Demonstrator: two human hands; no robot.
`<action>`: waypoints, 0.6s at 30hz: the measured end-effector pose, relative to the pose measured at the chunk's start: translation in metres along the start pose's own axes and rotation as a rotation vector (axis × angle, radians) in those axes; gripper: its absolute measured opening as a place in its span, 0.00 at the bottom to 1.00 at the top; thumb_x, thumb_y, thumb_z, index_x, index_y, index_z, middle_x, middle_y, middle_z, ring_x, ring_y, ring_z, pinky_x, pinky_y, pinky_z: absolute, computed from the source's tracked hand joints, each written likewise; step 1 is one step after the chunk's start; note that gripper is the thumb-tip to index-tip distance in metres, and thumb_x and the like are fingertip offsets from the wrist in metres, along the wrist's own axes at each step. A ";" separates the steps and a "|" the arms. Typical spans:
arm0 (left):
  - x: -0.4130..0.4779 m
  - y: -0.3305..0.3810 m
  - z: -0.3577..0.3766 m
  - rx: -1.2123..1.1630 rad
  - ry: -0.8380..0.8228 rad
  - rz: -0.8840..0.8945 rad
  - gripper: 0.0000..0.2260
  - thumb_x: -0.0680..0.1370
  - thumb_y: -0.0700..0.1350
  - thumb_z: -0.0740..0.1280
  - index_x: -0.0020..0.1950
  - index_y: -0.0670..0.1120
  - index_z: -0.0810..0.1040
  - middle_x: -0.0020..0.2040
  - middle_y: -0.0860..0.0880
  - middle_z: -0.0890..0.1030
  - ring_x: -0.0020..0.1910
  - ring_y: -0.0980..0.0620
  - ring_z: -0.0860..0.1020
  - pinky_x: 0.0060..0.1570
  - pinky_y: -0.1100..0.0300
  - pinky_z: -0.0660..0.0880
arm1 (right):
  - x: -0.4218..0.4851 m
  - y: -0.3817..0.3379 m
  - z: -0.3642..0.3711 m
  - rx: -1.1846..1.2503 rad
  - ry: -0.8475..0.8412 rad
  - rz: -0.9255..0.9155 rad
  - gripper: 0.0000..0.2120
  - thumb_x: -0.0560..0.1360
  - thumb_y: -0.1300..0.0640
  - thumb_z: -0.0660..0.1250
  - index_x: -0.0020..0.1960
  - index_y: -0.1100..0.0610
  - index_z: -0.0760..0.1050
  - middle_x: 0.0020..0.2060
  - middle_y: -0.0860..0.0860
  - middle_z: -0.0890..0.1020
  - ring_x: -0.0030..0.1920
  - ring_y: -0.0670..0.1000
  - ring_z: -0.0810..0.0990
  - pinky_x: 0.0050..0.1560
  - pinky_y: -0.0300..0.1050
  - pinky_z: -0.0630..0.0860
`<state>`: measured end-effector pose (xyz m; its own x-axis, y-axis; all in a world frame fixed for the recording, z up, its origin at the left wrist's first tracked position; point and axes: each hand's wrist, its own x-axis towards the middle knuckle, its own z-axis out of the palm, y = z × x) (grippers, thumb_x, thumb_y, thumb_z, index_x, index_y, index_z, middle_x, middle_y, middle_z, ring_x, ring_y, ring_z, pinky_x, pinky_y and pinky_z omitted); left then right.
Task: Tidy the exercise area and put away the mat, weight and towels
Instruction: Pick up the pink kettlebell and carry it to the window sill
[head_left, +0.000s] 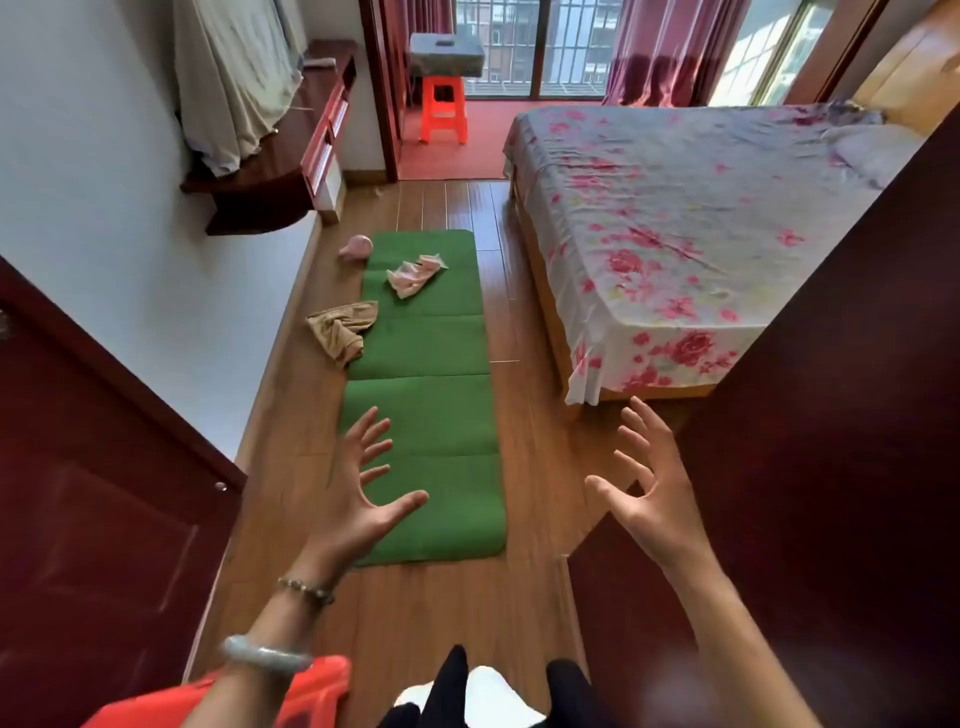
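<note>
A green exercise mat (431, 353) lies flat on the wooden floor, running away from me. A crumpled pink-and-white towel (415, 274) sits on its far part. A tan towel (343, 327) lies bunched at the mat's left edge, half on the floor. A small pink weight (357, 246) rests on the floor by the mat's far left corner. My left hand (358, 488) hovers over the mat's near end, fingers spread, holding nothing. My right hand (649, 478) is raised to the right of the mat, fingers spread and empty.
A bed with a floral sheet (675, 234) stands to the right of the mat. A dark wooden door (93, 519) is at my left, a dark cabinet (831, 441) at my right. A wall shelf (270, 171) hangs on the left wall. An orange stool (443, 111) stands by the balcony door.
</note>
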<state>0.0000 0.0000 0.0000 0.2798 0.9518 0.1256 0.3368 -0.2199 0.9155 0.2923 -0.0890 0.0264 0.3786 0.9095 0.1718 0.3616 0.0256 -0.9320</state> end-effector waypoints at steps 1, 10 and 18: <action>-0.001 -0.001 0.003 -0.018 -0.004 -0.019 0.46 0.63 0.47 0.77 0.73 0.61 0.54 0.68 0.57 0.68 0.65 0.62 0.70 0.60 0.65 0.72 | -0.001 0.004 -0.002 0.003 -0.005 0.017 0.43 0.65 0.68 0.76 0.72 0.45 0.60 0.69 0.47 0.69 0.65 0.42 0.71 0.59 0.31 0.71; 0.007 -0.003 0.018 -0.034 0.019 -0.080 0.46 0.64 0.45 0.77 0.74 0.59 0.54 0.69 0.57 0.67 0.65 0.62 0.70 0.60 0.70 0.70 | 0.015 0.025 -0.004 0.003 -0.064 0.078 0.42 0.66 0.67 0.76 0.73 0.48 0.60 0.70 0.48 0.68 0.66 0.40 0.69 0.58 0.27 0.70; 0.061 -0.006 0.026 -0.042 -0.033 -0.106 0.45 0.64 0.47 0.76 0.74 0.58 0.54 0.71 0.55 0.66 0.66 0.63 0.69 0.62 0.68 0.70 | 0.062 0.034 0.008 0.014 -0.046 0.108 0.41 0.66 0.68 0.76 0.72 0.47 0.62 0.69 0.49 0.69 0.66 0.41 0.70 0.61 0.33 0.72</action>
<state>0.0387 0.0533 -0.0080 0.2745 0.9615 0.0150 0.3285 -0.1084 0.9383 0.3216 -0.0286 0.0030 0.3749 0.9254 0.0553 0.3084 -0.0682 -0.9488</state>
